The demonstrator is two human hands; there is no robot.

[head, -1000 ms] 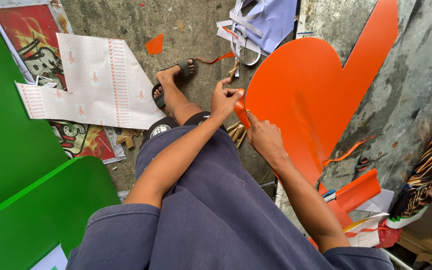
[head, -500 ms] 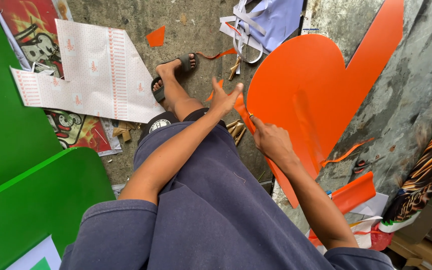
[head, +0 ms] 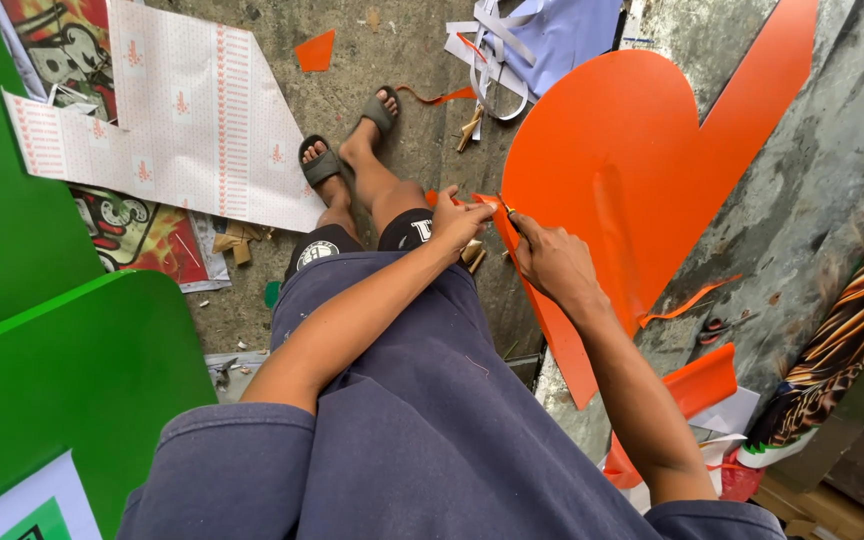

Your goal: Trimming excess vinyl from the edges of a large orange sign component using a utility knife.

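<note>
Orange sheet (head: 642,180), cut into a big rounded shape with a long arm running up to the right, lies tilted across the grey concrete ledge (head: 812,230) in front of us. Its left edge comes down to a narrow strip just where our hands meet. Our left hand (head: 460,222) is closed, pinching the pointed orange tip of that edge between thumb and fingers. Our right hand (head: 550,262) rests on the same edge just beside the left, fingers curled shut around a small blade-like tool (head: 505,207); we cannot tell exactly what the tool is. The sheet spreads away up and to the right of both hands, with the right hand lying on top of it and the left hand at its outer rim.

Below the hands we see our knees in dark shorts and our feet in grey sandals (head: 324,165) on the floor. A white patterned paper (head: 192,130) lies on the floor to the left, near green boards (head: 62,350). Orange scraps (head: 697,385) sit beside the ledge, lower right.
</note>
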